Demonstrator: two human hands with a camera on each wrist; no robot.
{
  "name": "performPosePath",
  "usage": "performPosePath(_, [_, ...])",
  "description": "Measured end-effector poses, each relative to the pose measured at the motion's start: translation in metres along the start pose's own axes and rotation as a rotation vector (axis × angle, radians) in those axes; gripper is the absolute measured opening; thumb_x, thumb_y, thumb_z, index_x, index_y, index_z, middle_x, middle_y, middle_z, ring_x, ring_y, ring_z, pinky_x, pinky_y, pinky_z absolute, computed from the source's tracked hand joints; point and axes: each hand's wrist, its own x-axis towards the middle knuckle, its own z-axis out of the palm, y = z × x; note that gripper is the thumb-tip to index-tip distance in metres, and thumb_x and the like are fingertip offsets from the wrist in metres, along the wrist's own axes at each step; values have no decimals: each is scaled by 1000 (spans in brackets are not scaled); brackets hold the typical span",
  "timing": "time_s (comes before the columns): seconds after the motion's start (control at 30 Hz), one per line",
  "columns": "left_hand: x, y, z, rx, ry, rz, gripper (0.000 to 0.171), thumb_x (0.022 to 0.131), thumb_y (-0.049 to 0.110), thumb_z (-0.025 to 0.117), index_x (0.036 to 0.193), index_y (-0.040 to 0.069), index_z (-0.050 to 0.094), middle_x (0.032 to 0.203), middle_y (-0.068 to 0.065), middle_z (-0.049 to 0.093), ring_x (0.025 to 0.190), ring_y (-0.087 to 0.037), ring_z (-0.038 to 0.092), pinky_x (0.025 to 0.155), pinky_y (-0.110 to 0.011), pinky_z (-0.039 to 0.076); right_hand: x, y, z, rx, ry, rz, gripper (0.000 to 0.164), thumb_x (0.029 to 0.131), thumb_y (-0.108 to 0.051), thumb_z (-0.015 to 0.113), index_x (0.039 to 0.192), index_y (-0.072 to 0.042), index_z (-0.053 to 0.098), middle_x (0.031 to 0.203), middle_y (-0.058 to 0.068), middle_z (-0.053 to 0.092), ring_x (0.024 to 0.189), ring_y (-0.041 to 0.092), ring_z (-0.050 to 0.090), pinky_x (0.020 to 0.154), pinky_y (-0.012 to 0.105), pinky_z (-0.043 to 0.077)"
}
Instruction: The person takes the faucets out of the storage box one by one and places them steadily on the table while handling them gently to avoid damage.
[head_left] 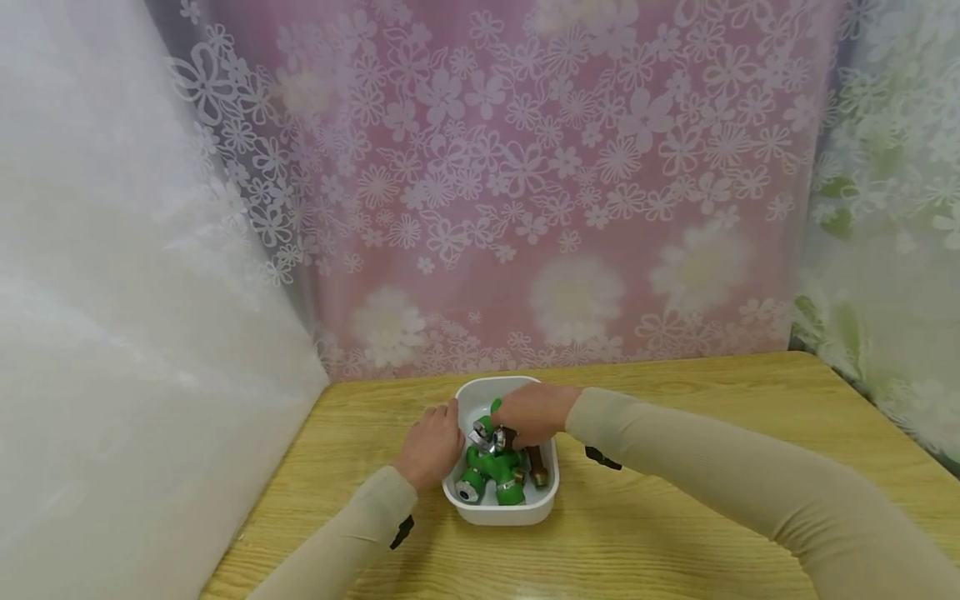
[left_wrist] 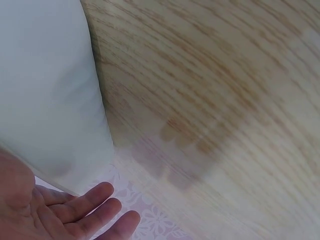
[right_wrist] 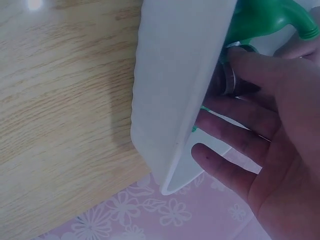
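A white tub [head_left: 500,516] holds several green fittings [head_left: 510,492] with silvery ends and brown pieces with brass-coloured tips [head_left: 539,477]. My left hand [head_left: 431,446] grips the tub's left rim; in the left wrist view its fingers [left_wrist: 95,197] stretch loosely beside the wall. Reaching into the tub from the right, my right hand [head_left: 536,412] pinches a dark brown piece with a metal ring [right_wrist: 245,86] between thumb and forefinger. Its other fingers are spread near the rim. Part of the brown piece is hidden by the hand and the tub wall.
The tub stands on a wood-grain table [head_left: 675,517], near its back edge. A pink flowered curtain [head_left: 555,208] hangs behind, a white sheet [head_left: 150,333] at the left and a pale leafy curtain [head_left: 885,250] at the right.
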Motion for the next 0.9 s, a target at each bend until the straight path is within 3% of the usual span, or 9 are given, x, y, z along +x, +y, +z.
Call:
performPosePath(0.47, [0, 3, -3, -11, -30, -33, 50, 104, 20, 49, 147, -4, 41, 126, -20, 63, 119, -34, 60, 86, -47, 60, 4, -4, 4, -1, -61, 26, 17, 99, -27, 66, 115, -23, 65, 95, -9, 67, 82, 3, 60, 84, 27, 56])
performPosePath(0.9, [0, 3, -1, -12, -11, -21, 49, 103, 19, 52, 144, -5, 43, 122, -20, 64, 115, -35, 61, 81, -47, 60, -7, -1, -4, -87, 3, -30, 39, 100, -30, 63, 138, -23, 58, 118, -4, 67, 106, 11, 65, 93, 31, 55])
